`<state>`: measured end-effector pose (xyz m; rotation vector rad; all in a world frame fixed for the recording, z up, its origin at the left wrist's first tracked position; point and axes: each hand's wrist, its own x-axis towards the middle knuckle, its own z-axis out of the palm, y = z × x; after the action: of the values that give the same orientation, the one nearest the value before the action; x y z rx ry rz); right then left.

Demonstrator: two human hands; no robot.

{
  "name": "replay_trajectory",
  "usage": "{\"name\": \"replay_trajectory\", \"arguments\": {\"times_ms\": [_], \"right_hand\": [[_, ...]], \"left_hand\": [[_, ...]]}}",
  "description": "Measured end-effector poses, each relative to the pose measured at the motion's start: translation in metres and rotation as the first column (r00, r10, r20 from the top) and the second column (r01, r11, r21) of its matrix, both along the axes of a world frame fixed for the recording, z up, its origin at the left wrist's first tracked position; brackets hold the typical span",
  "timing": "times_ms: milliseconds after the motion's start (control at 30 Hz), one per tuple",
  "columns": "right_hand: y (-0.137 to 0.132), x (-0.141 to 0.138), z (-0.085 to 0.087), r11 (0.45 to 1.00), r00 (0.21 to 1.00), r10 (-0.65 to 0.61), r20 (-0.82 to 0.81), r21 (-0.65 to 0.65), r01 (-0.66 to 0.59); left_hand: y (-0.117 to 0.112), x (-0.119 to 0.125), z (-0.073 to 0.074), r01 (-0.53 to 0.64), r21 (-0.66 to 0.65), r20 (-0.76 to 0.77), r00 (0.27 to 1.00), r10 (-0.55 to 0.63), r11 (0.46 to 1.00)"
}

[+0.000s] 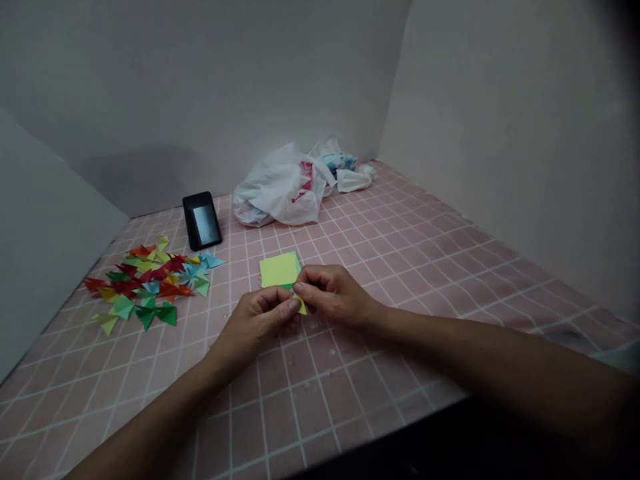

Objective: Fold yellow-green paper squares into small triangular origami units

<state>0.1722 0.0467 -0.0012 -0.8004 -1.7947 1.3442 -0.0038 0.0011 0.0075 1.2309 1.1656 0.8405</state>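
My left hand (pixel 260 319) and my right hand (pixel 333 293) meet over the middle of a pink checked tabletop (pixel 380 267). Both pinch a small yellow-green piece of folded paper (pixel 301 304) between thumbs and fingertips. Just behind the hands lies a small stack of square paper sheets (pixel 279 270), yellow-green on top with blue and green edges showing beneath. The fingers hide most of the folded piece.
A pile of several folded paper pieces (pixel 147 283) in red, green, blue, yellow and orange lies at the left. A dark phone (pixel 202 221) stands propped behind it. A white plastic bag (pixel 285 187) and wrapped packets (pixel 345 170) sit in the back corner. Grey walls enclose three sides.
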Motion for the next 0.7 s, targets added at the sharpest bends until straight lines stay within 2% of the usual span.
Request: {"name": "replay_trajectory", "arguments": {"times_ms": [67, 167, 333, 467, 567, 633, 700], "right_hand": [[0.004, 0.0, -0.002, 0.999, 0.999, 0.009, -0.034, -0.047, -0.011], [0.01, 0.0, -0.006, 0.99, 0.993, 0.095, -0.071, -0.094, -0.101], [0.011, 0.0, -0.005, 0.985, 0.984, 0.173, 0.045, 0.0, -0.173], [0.011, -0.001, -0.006, 0.971, 0.982, 0.189, -0.028, -0.141, -0.191], [0.013, -0.001, -0.008, 0.929, 0.96, 0.274, -0.063, -0.24, -0.281], [0.012, 0.0, -0.008, 0.917, 0.953, 0.291, -0.086, -0.257, -0.303], [0.009, 0.0, -0.008, 0.933, 0.959, 0.264, -0.101, -0.225, -0.281]], "left_hand": [[0.0, 0.0, 0.001, 0.012, -0.014, 0.009, 1.0, -0.012, 1.0], [0.0, -0.001, 0.001, -0.006, -0.018, -0.026, 1.0, 0.005, 1.0], [0.0, -0.004, -0.001, 0.008, 0.057, -0.086, 0.996, -0.003, 0.998], [0.0, -0.005, -0.002, 0.039, 0.052, -0.114, 0.993, -0.032, 0.998], [0.0, -0.005, -0.002, 0.071, 0.007, -0.069, 0.995, -0.07, 0.997], [0.0, -0.004, -0.003, 0.086, -0.018, -0.041, 0.995, -0.087, 0.996], [0.0, -0.004, -0.002, 0.108, -0.018, -0.024, 0.994, -0.108, 0.994]]}}
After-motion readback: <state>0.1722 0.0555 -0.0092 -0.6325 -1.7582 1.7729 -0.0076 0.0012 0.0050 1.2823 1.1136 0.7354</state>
